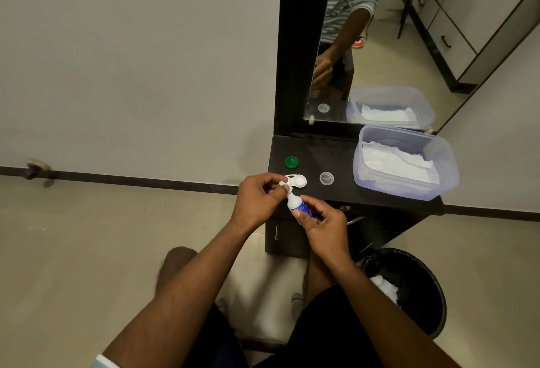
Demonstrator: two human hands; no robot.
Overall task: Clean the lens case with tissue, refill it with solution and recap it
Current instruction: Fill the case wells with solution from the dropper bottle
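My left hand [258, 196] pinches one end of the white lens case [295, 181], holding it just above the dark table's front edge. My right hand [323, 223] grips a small white solution bottle with a blue label [298, 205], tilted so its nozzle points up at the case's left well. A green cap [291, 162] lies on the table behind the case. A clear cap [326, 178] lies to the case's right.
A clear plastic tub [451, 169] holding white tissue stands at the right of the dark table [327, 151]. A mirror [374, 46] rises behind it. A black bin [420, 285] with crumpled tissue sits on the floor at lower right.
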